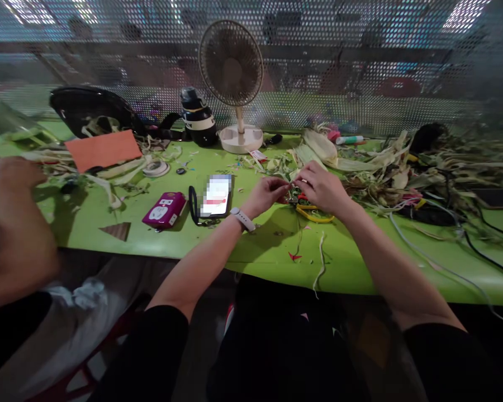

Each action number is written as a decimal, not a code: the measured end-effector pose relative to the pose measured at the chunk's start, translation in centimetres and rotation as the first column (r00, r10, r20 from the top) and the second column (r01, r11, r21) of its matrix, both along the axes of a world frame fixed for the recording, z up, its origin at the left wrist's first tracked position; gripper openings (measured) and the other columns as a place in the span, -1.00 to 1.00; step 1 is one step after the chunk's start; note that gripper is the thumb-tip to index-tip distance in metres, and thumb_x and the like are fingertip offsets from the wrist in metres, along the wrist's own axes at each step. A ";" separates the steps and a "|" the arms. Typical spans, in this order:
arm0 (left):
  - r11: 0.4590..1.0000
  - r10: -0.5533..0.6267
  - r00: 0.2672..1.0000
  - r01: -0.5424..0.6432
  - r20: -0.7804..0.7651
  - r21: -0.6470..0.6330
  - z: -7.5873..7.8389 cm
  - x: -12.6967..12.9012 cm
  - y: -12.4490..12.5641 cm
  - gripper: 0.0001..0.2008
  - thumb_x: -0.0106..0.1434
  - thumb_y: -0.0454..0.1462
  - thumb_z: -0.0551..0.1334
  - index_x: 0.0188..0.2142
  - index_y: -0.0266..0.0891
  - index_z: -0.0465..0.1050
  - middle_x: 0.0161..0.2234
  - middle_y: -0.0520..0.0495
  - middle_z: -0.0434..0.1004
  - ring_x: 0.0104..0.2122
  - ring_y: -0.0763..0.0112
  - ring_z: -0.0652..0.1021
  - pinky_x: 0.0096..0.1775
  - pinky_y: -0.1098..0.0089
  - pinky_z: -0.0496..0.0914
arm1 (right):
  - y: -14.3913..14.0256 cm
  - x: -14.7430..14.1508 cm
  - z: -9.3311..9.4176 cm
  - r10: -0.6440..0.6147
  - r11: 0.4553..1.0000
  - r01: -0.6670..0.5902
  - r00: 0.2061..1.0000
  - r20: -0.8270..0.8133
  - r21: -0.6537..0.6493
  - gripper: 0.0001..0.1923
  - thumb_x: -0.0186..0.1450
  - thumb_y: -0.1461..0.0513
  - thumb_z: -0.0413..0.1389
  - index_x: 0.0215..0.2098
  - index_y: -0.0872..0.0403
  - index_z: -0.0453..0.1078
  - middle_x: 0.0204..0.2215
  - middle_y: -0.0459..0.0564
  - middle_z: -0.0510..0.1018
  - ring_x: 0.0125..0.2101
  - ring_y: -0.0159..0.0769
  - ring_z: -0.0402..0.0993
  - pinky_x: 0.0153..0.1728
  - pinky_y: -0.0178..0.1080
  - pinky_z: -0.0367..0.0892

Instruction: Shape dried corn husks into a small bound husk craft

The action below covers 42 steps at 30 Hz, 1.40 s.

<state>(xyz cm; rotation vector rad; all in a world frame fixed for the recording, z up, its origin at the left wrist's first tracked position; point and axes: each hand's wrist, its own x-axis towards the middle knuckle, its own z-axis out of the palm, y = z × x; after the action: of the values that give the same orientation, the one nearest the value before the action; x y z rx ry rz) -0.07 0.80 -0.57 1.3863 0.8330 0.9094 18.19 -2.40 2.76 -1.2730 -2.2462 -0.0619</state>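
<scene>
My left hand (265, 197), with a white watch band (243, 219) at the wrist, and my right hand (323, 190) meet just above the green table (272, 240). Both have their fingertips pinched together, and whatever lies between them is too small and dark to make out. Scissors with yellow and orange handles (314, 216) lie right beneath my right hand. Nearer me are a small red scrap (294, 257) on a thin stem and a pale twisted strand of husk (320, 262). Beyond my hands spreads a heap of dried corn husks (352, 156).
Left of my hands lie a phone (218, 195) with a black strap and a purple box (165, 211). A fan (231, 67) and a black bottle (198, 120) stand behind. Cables (436, 262) cross the right side. Another person's arm (19, 223) rests far left, near an orange card (104, 151).
</scene>
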 end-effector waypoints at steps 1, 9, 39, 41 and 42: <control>1.000 -0.005 1.000 0.005 0.010 -0.028 0.1 -0.1 0.0 -0.87 0.17 -0.29 0.37 -0.39 -0.34 0.49 -0.50 0.03 0.51 -0.56 0.60 0.47 -0.34 0.43 0.49 | -0.1 -0.1 0.0 -0.011 1.000 0.010 1.000 0.020 0.015 -0.78 0.39 0.17 -0.02 -0.25 0.07 0.45 -0.13 0.15 0.50 -0.22 -0.14 0.43 -0.34 -0.19 0.29; 0.999 -0.007 1.000 0.008 0.026 -0.038 1.0 -0.1 -0.7 -0.88 0.15 -0.34 0.38 -0.40 -0.36 0.47 -0.53 0.06 0.48 -0.56 0.62 0.47 -0.38 0.47 0.48 | 0.5 -0.1 -1.1 0.075 0.997 -0.075 0.997 -0.017 -0.017 -0.72 0.46 0.16 -0.14 -0.22 0.06 0.37 -0.23 0.11 0.54 -0.30 -0.20 0.44 -0.35 -0.21 0.28; 0.943 0.052 0.982 0.012 -0.183 0.332 0.2 0.6 -1.7 -0.93 0.20 -0.36 0.30 -0.42 -0.27 0.55 -0.56 0.04 0.46 -0.58 0.52 0.46 -0.45 0.48 0.33 | -0.1 -0.6 -0.6 0.045 0.998 -0.044 0.999 -0.019 0.051 -0.69 0.45 0.08 -0.09 -0.27 0.05 0.38 -0.09 0.18 0.53 -0.11 -0.12 0.44 -0.31 -0.21 0.28; 0.894 0.089 0.976 0.010 -0.200 0.447 0.3 0.5 -2.0 -0.92 0.19 -0.36 0.30 -0.41 -0.23 0.58 -0.51 0.01 0.49 -0.52 0.49 0.46 -0.39 0.46 0.33 | 0.1 -0.5 -0.6 -0.014 0.999 0.016 0.998 -0.067 0.039 -0.67 0.45 0.05 -0.10 -0.27 0.04 0.39 -0.19 0.14 0.56 -0.18 -0.14 0.45 -0.31 -0.21 0.26; 0.874 0.101 0.974 0.010 -0.203 0.486 0.4 0.5 -2.2 -0.92 0.19 -0.36 0.30 -0.41 -0.21 0.59 -0.49 0.00 0.50 -0.49 0.47 0.46 -0.36 0.45 0.33 | 0.2 -0.5 -0.6 -0.046 0.999 0.047 0.996 -0.080 0.011 -0.67 0.45 0.04 -0.10 -0.26 0.03 0.40 -0.26 0.11 0.56 -0.24 -0.15 0.46 -0.33 -0.22 0.23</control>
<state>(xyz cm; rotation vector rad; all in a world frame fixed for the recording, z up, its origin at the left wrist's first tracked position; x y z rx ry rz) 0.42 -1.38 -0.13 1.9425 0.8403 1.0590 17.73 -2.24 2.17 -1.2981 -2.1453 -0.0424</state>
